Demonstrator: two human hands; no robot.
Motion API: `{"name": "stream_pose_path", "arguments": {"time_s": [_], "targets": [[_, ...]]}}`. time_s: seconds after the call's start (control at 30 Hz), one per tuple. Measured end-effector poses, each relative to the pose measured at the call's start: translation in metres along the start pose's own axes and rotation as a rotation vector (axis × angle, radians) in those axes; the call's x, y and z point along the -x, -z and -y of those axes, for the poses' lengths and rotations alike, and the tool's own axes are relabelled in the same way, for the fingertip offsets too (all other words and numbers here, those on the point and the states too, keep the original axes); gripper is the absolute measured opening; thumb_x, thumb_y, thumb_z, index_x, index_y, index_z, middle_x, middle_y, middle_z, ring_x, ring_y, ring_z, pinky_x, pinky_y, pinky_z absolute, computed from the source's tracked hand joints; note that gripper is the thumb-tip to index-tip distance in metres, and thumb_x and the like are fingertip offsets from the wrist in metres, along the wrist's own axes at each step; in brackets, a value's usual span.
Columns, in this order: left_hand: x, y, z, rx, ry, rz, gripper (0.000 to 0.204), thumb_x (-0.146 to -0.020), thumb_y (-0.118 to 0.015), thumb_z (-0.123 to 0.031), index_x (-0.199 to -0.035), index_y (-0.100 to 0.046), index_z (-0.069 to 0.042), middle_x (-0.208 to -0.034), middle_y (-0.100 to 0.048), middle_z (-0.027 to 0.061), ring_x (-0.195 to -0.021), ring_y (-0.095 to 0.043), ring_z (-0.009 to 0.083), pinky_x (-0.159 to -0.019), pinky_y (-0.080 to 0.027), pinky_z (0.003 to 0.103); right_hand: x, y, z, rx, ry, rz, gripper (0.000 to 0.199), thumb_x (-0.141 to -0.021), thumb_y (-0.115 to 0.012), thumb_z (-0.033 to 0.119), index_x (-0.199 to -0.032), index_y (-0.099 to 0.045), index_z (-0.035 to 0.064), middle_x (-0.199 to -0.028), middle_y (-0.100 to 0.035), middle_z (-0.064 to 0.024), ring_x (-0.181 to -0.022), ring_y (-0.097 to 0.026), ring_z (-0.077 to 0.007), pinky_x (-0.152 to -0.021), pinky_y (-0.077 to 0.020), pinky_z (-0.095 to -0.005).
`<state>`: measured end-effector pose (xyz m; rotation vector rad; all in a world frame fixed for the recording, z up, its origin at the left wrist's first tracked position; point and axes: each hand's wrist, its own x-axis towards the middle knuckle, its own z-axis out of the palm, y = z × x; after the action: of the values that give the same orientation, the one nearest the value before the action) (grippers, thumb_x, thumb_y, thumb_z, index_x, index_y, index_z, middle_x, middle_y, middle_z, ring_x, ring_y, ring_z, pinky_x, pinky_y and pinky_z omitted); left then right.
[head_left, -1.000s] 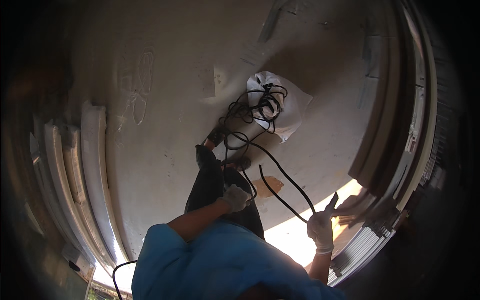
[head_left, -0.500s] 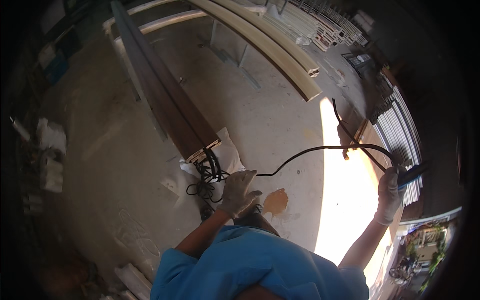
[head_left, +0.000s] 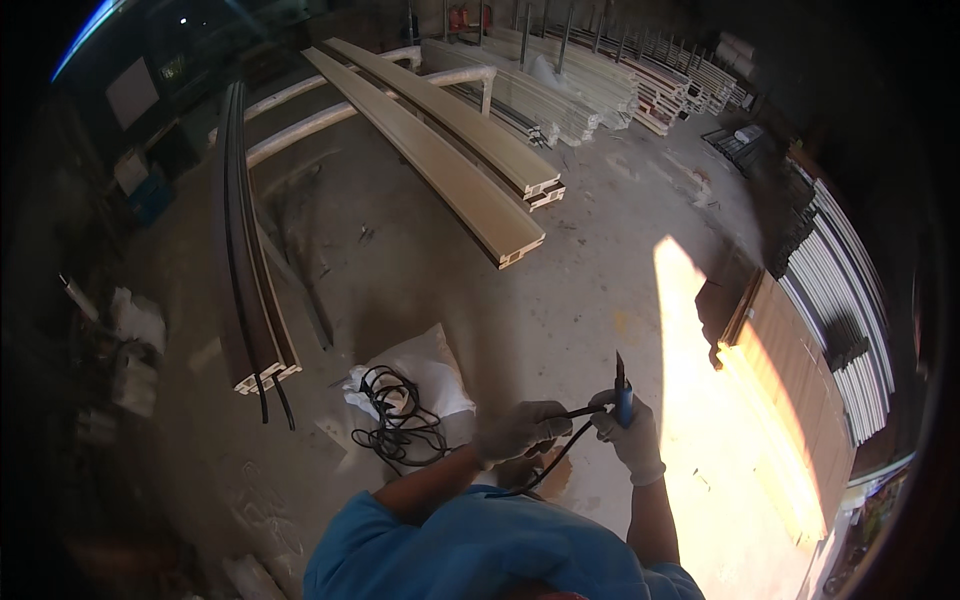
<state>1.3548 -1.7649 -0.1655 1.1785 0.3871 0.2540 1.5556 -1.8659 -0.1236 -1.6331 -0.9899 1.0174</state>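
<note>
My gloved left hand (head_left: 522, 434) is closed around a black cord-like strip (head_left: 580, 411), whose far end reaches my right hand. Part of the strip curves back down past my blue shirt. In my gloved right hand (head_left: 632, 440) is a blue-handled tool (head_left: 624, 402) with a dark pointed tip facing up; its exact kind does not show clearly. The strip meets that hand just beside the handle. Left of my hands, a tangled coil of the same black strip (head_left: 398, 412) lies on a white sack (head_left: 437, 372) on the floor.
Dark brown profiles (head_left: 236, 270) extend away on the left, two black strip ends hanging from them. Pale beige profiles (head_left: 455, 186) rest on a wrapped rack (head_left: 290, 138). White lengths (head_left: 590, 100) are stacked behind. Brown panels (head_left: 790, 370) lie at right, beside a bright sunlit floor patch.
Both hands have come together in front of me, the right moving left with the tool, the left now gripping the strip. My view has shifted, and the brown profiles appear farther left.
</note>
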Motion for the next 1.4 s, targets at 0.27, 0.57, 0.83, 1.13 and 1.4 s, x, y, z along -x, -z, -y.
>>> {"name": "stream_pose_path", "arguments": {"time_s": [0.27, 0.57, 0.83, 1.13, 1.4], "targets": [[-0.106, -0.008, -0.002, 0.366, -0.167, -0.148, 0.034, -0.105, -0.050, -0.033, -0.113, -0.060, -0.001, -0.068, -0.057, 0.0033, -0.053, -0.047, 0.0089, -0.051, -0.037, 0.024, -0.046, 0.133, -0.044, -0.097, 0.084, -0.287, 0.045, -0.097, -0.064, 0.038, -0.120, -0.055, 0.0007, -0.093, -0.066, -0.0082, -0.056, -0.058, -0.0097, -0.049, -0.0439, -0.0221], [-0.250, 0.033, -0.004, 0.383, -0.151, -0.233, 0.035, -0.104, -0.053, -0.031, -0.117, -0.060, 0.000, -0.070, -0.058, 0.0032, -0.057, -0.052, 0.0087, -0.054, -0.040, 0.024, -0.223, 0.171, -0.037, 0.009, 0.050, -0.051, 0.054, -0.101, -0.052, 0.048, -0.128, -0.050, 0.0017, -0.091, -0.064, -0.0074, -0.057, -0.061, -0.0097, -0.047, -0.0444, -0.0216], [-0.358, 0.113, -0.061, 0.366, -0.175, -0.365, 0.037, -0.104, -0.053, -0.032, -0.120, -0.058, 0.001, -0.070, -0.057, 0.0030, -0.059, -0.050, 0.0082, -0.055, -0.039, 0.024, -0.395, 0.201, -0.018, -0.566, -0.094, 0.232, 0.056, -0.092, -0.061, 0.013, -0.142, -0.039, 0.0022, -0.102, -0.062, -0.0126, -0.065, -0.059, -0.0125, -0.057, -0.0495, -0.0277], [-0.515, 0.148, -0.103, 0.236, -0.055, -0.476, 0.038, -0.095, -0.066, -0.025, -0.120, -0.056, 0.002, -0.093, -0.063, 0.0087, -0.062, -0.053, 0.0092, -0.053, -0.042, 0.024, -0.564, 0.210, -0.018, -0.886, -0.107, 0.436, 0.075, -0.084, -0.070, 0.004, -0.149, -0.032, 0.0060, -0.116, -0.058, -0.0099, -0.091, -0.064, -0.0203, -0.079, -0.0554, -0.0343], [-0.666, 0.195, -0.142, 0.089, 0.051, -0.702, 0.025, -0.094, -0.067, -0.020, -0.107, -0.064, 0.001, -0.075, -0.061, 0.0040, -0.063, -0.058, 0.0096, -0.056, -0.046, 0.027, -0.736, 0.308, 0.025, 0.648, 0.498, 0.345, 0.054, -0.072, -0.086, 0.031, -0.114, -0.061, 0.0094, -0.101, -0.065, -0.0075, -0.091, -0.064, -0.0210, -0.084, -0.0514, -0.0361]]}}
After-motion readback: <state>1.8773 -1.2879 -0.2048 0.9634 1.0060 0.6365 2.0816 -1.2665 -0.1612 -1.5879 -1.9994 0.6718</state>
